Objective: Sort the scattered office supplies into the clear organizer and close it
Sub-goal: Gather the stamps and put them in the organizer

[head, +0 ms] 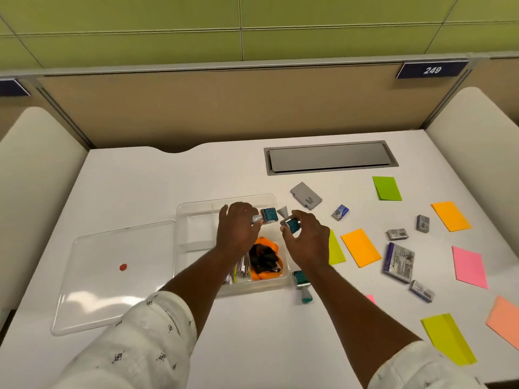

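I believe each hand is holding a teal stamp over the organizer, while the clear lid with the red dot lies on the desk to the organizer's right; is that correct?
Nearly. In the head view the left hand and right hand each hold a teal stamp over the organizer, but the clear lid with the red dot lies on the desk to the organizer's left, not its right.

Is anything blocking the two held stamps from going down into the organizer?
Nothing visible does. The lid lies off to the left on the desk, so the organizer is open. The left hand and right hand hold the stamps over its far end.
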`<state>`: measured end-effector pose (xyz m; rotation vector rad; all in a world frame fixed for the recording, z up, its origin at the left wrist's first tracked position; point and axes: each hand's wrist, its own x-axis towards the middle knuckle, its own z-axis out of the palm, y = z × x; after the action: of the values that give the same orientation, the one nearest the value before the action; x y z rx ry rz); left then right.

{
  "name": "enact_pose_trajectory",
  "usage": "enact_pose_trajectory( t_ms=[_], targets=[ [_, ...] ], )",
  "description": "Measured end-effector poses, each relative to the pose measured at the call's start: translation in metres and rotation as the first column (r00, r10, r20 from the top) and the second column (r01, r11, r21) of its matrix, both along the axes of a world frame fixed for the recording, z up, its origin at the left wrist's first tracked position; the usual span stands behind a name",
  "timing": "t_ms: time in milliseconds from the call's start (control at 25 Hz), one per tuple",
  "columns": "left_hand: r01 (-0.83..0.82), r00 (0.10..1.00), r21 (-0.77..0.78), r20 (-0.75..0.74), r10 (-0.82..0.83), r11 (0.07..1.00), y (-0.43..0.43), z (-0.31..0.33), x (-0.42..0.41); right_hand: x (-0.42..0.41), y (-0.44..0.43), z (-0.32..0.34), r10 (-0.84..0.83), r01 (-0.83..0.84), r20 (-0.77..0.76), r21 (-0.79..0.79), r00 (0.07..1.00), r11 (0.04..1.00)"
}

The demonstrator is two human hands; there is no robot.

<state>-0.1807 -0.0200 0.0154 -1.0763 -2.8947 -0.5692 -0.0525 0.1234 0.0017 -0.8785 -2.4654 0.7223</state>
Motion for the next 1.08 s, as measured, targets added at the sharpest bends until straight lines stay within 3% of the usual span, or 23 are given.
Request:
enact_pose_trajectory(
  t_ms=[120,480,1080],
  targets=[
    [0.034,0.999,0.005,0.006,-0.034,0.999,0.005,-0.012,-0.017,-0.017,0.001,-0.004,-0.001,0.001,-0.007,-0.032,1.000,0.999],
    [0.165,0.986,-0.166,0.033,-0.161,0.972,0.010,-0.040,-0.050,-0.047,0.001,-0.027,0.017,-0.014,0.044,-0.059,0.999,0.998],
    [0.071,0.991,-0.206,0.125,-0.046,0.976,-0.001,-0.040,-0.046,-0.082,-0.006,-0.027,0.016,-0.025,0.113,0.080,0.993,0.996]
  ],
)
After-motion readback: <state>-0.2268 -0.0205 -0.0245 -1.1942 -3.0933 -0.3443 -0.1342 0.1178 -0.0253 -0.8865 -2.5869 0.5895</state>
